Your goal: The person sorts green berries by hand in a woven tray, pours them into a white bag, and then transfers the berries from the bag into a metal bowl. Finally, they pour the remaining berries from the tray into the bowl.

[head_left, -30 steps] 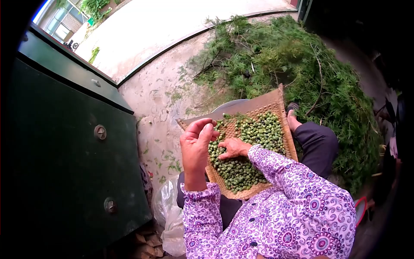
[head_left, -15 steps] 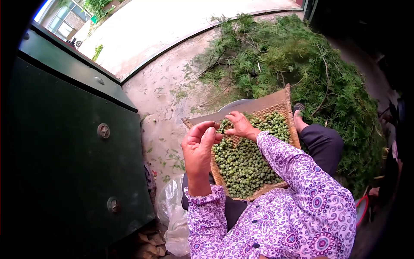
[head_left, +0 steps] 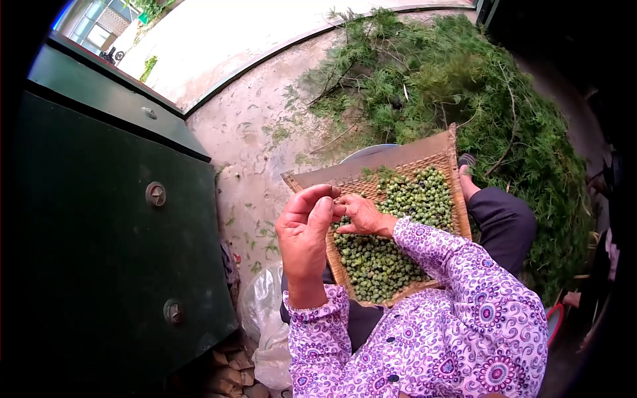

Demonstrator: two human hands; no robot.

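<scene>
A woven winnowing basket rests on my lap, holding a thick layer of small green cones. My left hand is raised above its left side, fingers curled in and thumb bent towards them. What those fingers hold, if anything, is too small to name. Over the cones, my right hand reaches left, its fingertips close to those of the left and partly hidden by them. Its thumb stands apart from the fingers. A few green sprigs lie near the basket's far edge.
A big heap of cut evergreen branches covers the floor ahead and to the right. Dark green metal doors stand at left. A clear plastic bag sits by my left leg; a round metal rim shows behind the basket.
My right hand has moved left and slightly down, closer to the left hand's fingertips, and its fingers are less spread. The left hand stays nearly in place. The view has shifted slightly.
</scene>
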